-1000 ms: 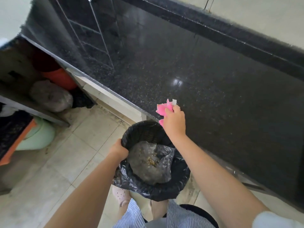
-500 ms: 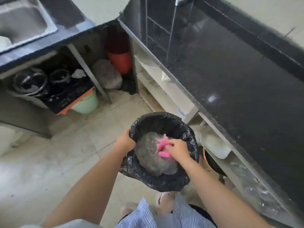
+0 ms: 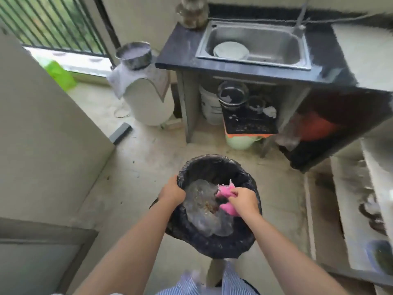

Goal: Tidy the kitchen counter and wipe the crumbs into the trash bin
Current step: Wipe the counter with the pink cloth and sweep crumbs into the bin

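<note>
floor; crumbs (image 3: 209, 207) in bin (image 3: 214, 245)

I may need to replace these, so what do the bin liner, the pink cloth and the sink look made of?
Bin liner: thin black plastic film, glossy and crinkled. Pink cloth: soft fabric, probably microfibre or sponge cloth, matte and bunched. Sink: brushed stainless steel by its grey sheen.

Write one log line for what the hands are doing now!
left hand: grips trash bin rim | right hand: holds pink cloth over bin
</note>
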Demonstrator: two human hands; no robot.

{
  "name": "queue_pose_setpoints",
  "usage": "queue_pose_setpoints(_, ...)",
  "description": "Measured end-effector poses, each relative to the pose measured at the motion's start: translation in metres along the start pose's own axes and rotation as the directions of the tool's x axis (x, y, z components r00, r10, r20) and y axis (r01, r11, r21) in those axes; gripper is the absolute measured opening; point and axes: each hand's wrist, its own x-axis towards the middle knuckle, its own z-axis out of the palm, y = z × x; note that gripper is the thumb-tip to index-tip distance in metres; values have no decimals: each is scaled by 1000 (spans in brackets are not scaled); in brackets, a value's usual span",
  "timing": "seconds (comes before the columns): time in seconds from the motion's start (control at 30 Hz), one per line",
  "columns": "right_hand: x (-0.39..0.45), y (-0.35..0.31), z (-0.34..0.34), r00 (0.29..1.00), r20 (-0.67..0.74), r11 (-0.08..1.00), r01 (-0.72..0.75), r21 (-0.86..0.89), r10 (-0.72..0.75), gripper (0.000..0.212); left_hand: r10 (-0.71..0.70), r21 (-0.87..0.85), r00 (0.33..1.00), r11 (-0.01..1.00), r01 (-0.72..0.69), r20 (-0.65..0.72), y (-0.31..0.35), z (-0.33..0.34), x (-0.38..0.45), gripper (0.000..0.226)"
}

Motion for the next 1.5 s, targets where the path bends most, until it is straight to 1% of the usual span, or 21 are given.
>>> queue_pose_setpoints(0.07, 13, -35, 15, 997, 29, 996, 77, -39, -76, 30, -74, -77, 996, 995, 71, -48, -25, -24, 14, 49)
queue_pose_setpoints(0.13, 33, -78, 36, 983, 89, 982, 166, -86, -159, 30, -167, -170, 981, 974, 149, -99, -54, -53, 31, 50)
queue_pose_setpoints(0.23, 67, -135, 61, 956, 165, 954, 265, -140, -241, 28, -289, -336, 948, 913, 230, -134, -86, -89, 66, 53)
queue_pose_setpoints(0.3, 92, -174, 75, 933, 206, 928, 330, -173, -294, 27, -361, -413, 921, 868, 275, -148, -103, -112, 93, 53)
queue_pose_setpoints(0.37, 125, -217, 94, 911, 256, 899, 381, -217, -325, 25, -438, -472, 883, 822, 319, -166, -119, -139, 129, 51)
queue_pose_setpoints(0.47, 166, -273, 115, 881, 312, 843, 447, -298, -357, 26, -523, -524, 838, 763, 378, -157, -133, -174, 171, 47)
queue_pose_setpoints(0.6, 224, -334, 160, 867, 344, 812, 473, -342, -360, 24, -596, -585, 788, 697, 414, -153, -157, -211, 236, 45)
queue_pose_setpoints(0.7, 254, -363, 199, 864, 349, 819, 475, -322, -364, 25, -654, -629, 739, 645, 434, -160, -178, -223, 278, 47)
queue_pose_setpoints(0.8, 286, -378, 246, 847, 358, 806, 505, -309, -393, 25, -703, -682, 695, 584, 441, -152, -206, -226, 326, 49)
queue_pose_setpoints(0.9, 322, -378, 297, 840, 345, 800, 522, -297, -419, 25, -735, -746, 666, 514, 424, -128, -245, -214, 383, 53)
queue_pose_setpoints(0.97, 346, -369, 336, 843, 343, 803, 517, -297, -415, 23, -767, -761, 633, 470, 447, -101, -274, -197, 422, 52)
queue_pose_setpoints(1.07, 380, -349, 394, 843, 338, 815, 513, -270, -418, 23, -791, -772, 604, 441, 458, -94, -318, -168, 476, 54)
queue_pose_setpoints(1.2, 411, -331, 454, 828, 348, 815, 531, -233, -440, 22, -808, -821, 581, 396, 411, -99, -362, -135, 527, 53)
queue_pose_setpoints(1.3, 423, -325, 484, 821, 358, 825, 531, -192, -445, 22, -819, -856, 569, 345, 385, -74, -392, -116, 554, 54)
queue_pose_setpoints(1.4, 431, -323, 503, 814, 363, 832, 533, -154, -454, 24, -814, -881, 581, 268, 389, 9, -418, -99, 573, 54)
queue_pose_setpoints(1.43, 433, -323, 509, 813, 368, 838, 528, -141, -451, 25, -814, -875, 580, 256, 411, 34, -424, -95, 578, 54)
queue_pose_setpoints(1.5, 437, -323, 512, 818, 374, 851, 511, -121, -438, 25, -820, -823, 568, 274, 497, 70, -433, -90, 583, 53)
